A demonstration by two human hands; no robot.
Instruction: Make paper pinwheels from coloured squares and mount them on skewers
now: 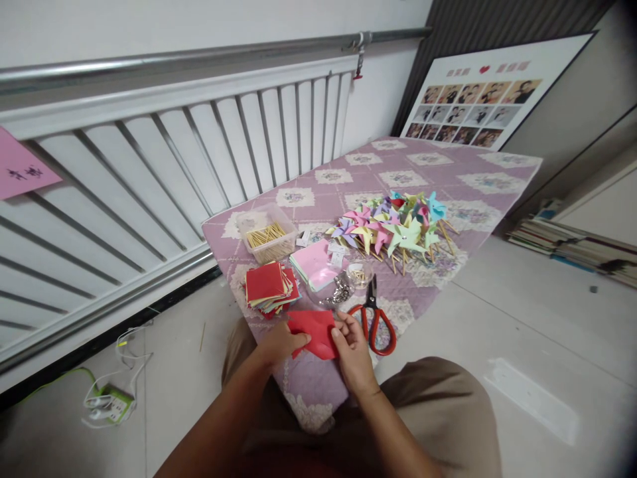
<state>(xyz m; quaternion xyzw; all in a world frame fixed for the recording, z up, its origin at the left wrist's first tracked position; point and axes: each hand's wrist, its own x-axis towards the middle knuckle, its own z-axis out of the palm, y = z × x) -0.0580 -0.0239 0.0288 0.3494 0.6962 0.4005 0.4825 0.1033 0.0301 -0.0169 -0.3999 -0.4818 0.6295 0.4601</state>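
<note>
A red sheet of paper (pixel 318 332) is held up between both hands over the near corner of the table. My left hand (pixel 283 344) pinches its left side, thumb on top. At its right edge, the thumb and fingers of my right hand (pixel 353 342) close on the paper. Just right of that hand lie scissors with red handles (pixel 373 318). Beyond the sheet are a stack of coloured paper squares (pixel 270 287), a pink-topped paper pile (pixel 318 264) and a heap of small metal pieces (pixel 339 291).
A clear plastic box (pixel 269 234) holds thin wooden sticks. Several paper pinwheels (pixel 393 226) on sticks lie piled farther back on the flowered tablecloth (pixel 333 176). A small round container (pixel 358 275) sits near the scissors. A radiator (pixel 199 146) borders the table's left; a power strip (pixel 115 402) lies on the floor.
</note>
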